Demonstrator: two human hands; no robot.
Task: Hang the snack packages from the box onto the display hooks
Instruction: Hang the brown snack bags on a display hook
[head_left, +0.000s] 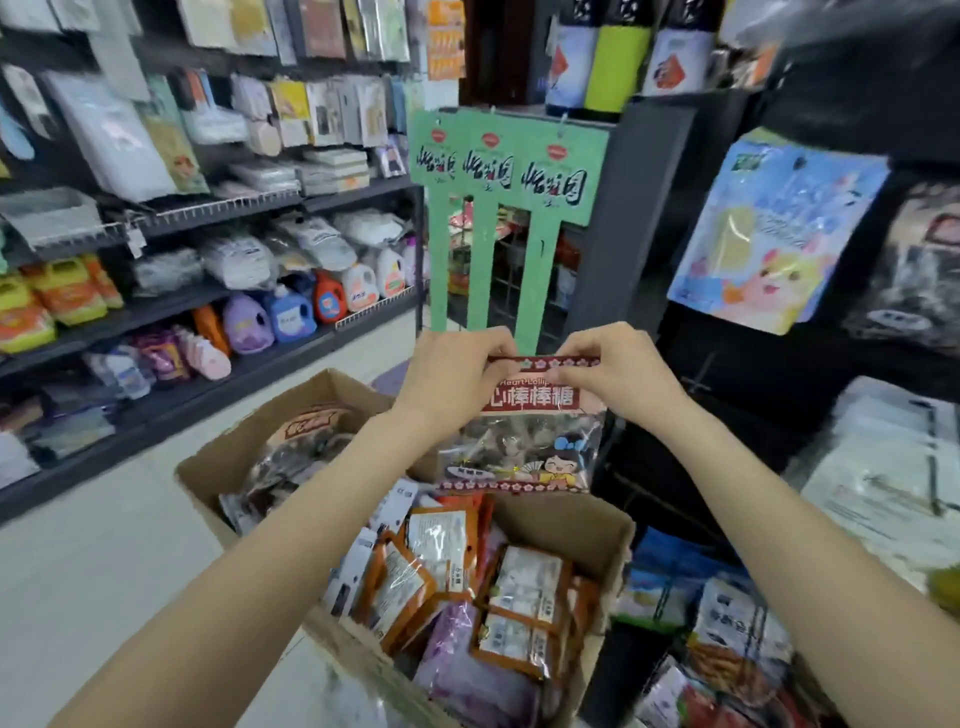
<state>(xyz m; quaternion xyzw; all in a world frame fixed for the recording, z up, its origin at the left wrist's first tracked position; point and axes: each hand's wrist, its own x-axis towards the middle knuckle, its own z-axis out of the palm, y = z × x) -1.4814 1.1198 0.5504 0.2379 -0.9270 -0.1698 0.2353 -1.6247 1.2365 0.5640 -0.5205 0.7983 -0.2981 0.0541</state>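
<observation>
A clear lollipop bag (524, 441) with a red header and a cartoon child hangs upright in front of me. My left hand (452, 374) pinches the left end of its top strip and my right hand (613, 369) pinches the right end. The bag's top edge sits just below the lower ends of a green hanging display strip (498, 171) with three long tabs. Under the bag stands an open cardboard box (613, 530) holding several orange, purple and dark snack packs (519, 597).
Dark shelving (218, 296) with detergent bottles and packaged goods runs along the left. A black rack (649, 208) on the right carries a blue hanging bag (774, 234). More packs (727, 649) lie at the lower right. Pale floor (78, 571) lies at the left.
</observation>
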